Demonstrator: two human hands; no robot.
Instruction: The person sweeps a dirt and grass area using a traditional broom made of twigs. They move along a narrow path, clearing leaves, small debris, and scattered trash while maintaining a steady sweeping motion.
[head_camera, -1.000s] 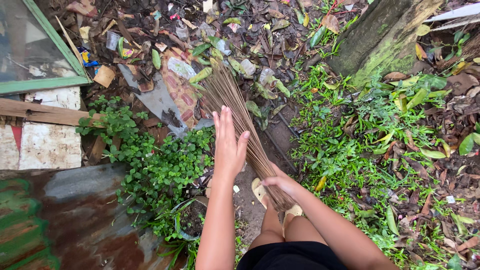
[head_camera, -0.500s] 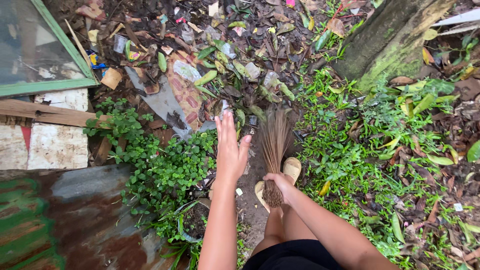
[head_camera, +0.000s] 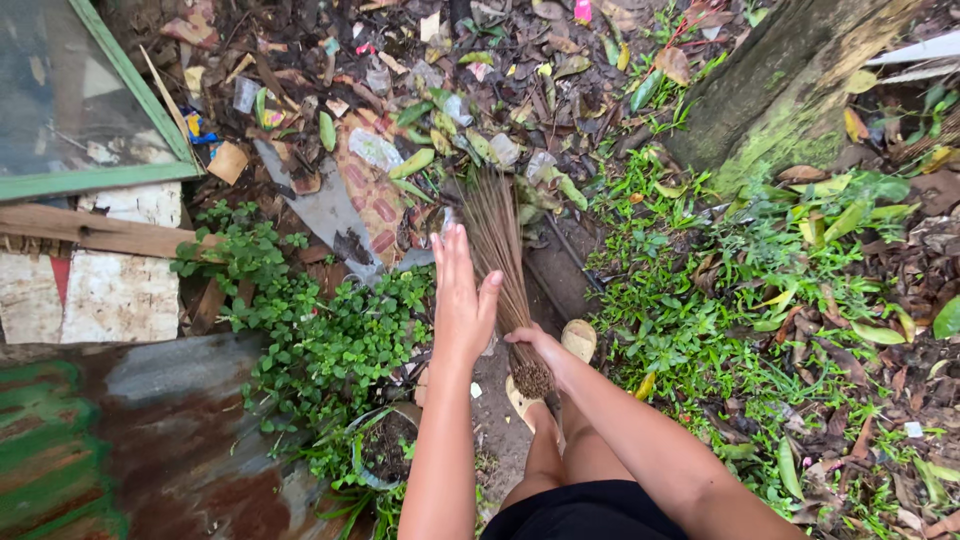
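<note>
Right hand (head_camera: 535, 350) clenched on a stick broom (head_camera: 500, 260), left hand (head_camera: 462, 300) flat against its bristles; short, low strokes would best clear the litter (head_camera: 400, 130)

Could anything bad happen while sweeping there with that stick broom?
Maybe. The right hand grips only the butt end of the brown bundled-stick broom, while the left hand lies flat and open against it, so the sticks might slip or splay. The feet wear open tan sandals among the litter of dead leaves and wrappers, where something sharp could poke a toe.
</note>
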